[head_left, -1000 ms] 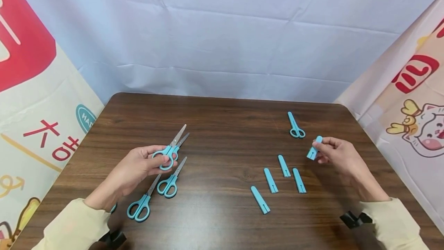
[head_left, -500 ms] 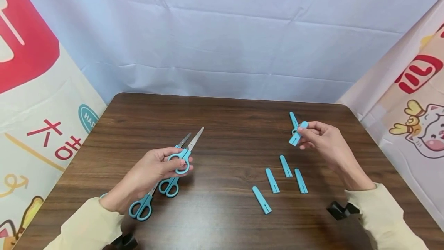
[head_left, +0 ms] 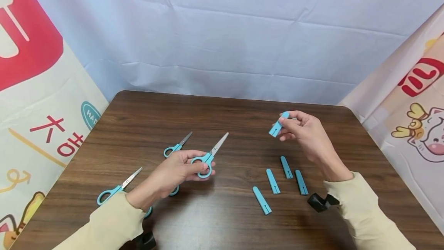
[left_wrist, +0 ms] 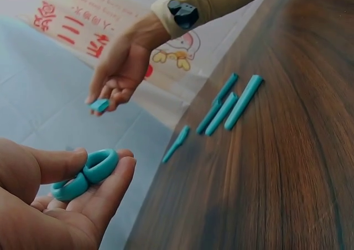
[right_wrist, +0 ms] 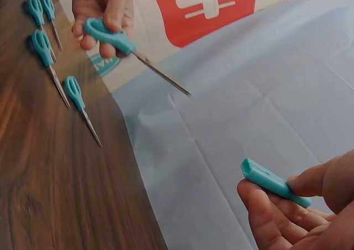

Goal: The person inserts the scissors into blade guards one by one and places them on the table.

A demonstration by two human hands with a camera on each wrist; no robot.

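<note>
My left hand (head_left: 178, 173) pinches the handles of turquoise scissors (head_left: 210, 156) between thumb and fingers, held above the table. Their bare blades point up and to the right. My right hand (head_left: 306, 134) pinches a turquoise blade cap (head_left: 276, 128), its slotted open end angled toward the scissors; in the right wrist view the hollow mouth of this cap (right_wrist: 271, 181) shows. A gap separates cap and blade tip. The capped scissors at the back right are mostly hidden by my right hand in the head view; the left wrist view shows these scissors (left_wrist: 177, 143) lying on the table.
Several loose caps (head_left: 272, 181) lie on the brown wooden table (head_left: 229, 223), right of centre. On the left are several uncapped scissors (head_left: 176, 148), some partly hidden by my left arm in the head view. A pale cloth (head_left: 236, 41) hangs behind the table.
My left hand has carried the scissors right, toward the middle. My right hand has brought the cap left and farther back, over the capped scissors. The two hands are closer together.
</note>
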